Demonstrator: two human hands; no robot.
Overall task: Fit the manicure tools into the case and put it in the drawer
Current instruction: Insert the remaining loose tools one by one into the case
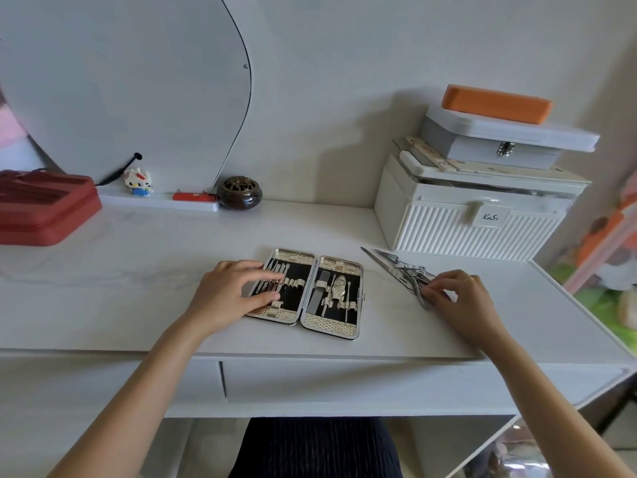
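On the white desk point(138, 270) the big ribbed box point(465, 229) says "KaSi", the open case point(305, 293) lies half filled under the flat, loose left hand point(227, 294), and the right hand point(458, 294) pinches loose tools point(400, 269) beside it, so I think slotting one in comes next.

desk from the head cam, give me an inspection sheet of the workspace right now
surface: white desk, drawer shut.
job's things: case lies open, some tools strapped in; loose tools heaped to its right.
clutter: red box, toy figure, brown pot, white ribbed box with grey box and orange case stacked on it.
hands: left hand rests on case; right hand pinches loose tools.
cables: nothing seen.
surroundings: mirror, wall.
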